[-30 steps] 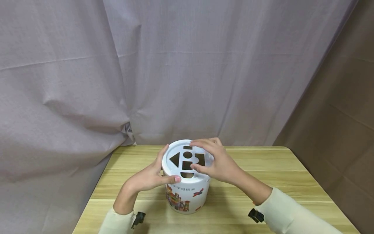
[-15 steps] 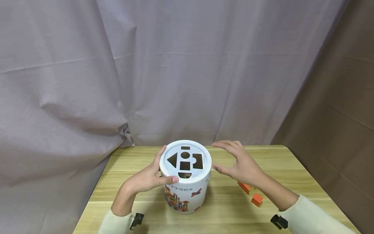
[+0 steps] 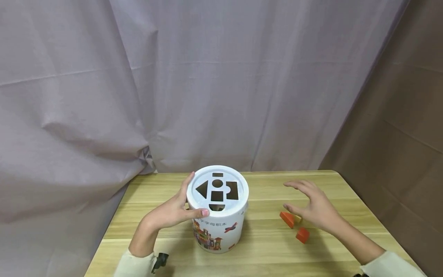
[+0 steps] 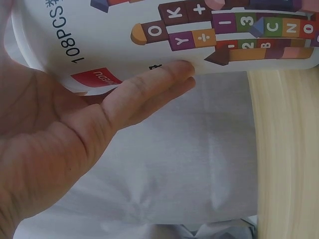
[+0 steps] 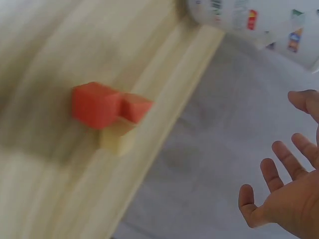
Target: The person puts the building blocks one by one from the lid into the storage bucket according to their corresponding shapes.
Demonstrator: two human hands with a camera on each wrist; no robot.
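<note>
A pale wooden table point(image 3: 263, 246) stands against a wrinkled grey curtain point(image 3: 173, 84), with a brown wall panel point(image 3: 398, 127) along its right edge. Nearest the front edge, toward the right side, the right hand point(image 3: 316, 209) hovers with fingers spread and relaxed, holding nothing, just above and beside three small blocks: an orange wedge point(image 3: 287, 218), an orange cube point(image 3: 302, 234) and a pale wooden piece point(image 5: 115, 138) tucked between them. In the right wrist view the blocks sit touching one another. They look light, hard and smooth, likely easiest pinched by two opposite flat faces; the wedge's sloped side would probably slip.

Left of centre stands the white tub point(image 3: 218, 227), upright, its shape-sorter lid point(image 3: 217, 190) pierced by triangle, circle, square and half-round holes. The left hand point(image 3: 171, 211) holds it at the upper wall just under the lid rim, thumb across the front, fingers point(image 4: 149, 87) lying along the printed side. The tub seems stiff, glossy cardboard, fairly light and somewhat slick, so a grip high on the wall seems sound. The blocks lie well apart from the tub, to its right, nearer the table's right edge than the tub is
</note>
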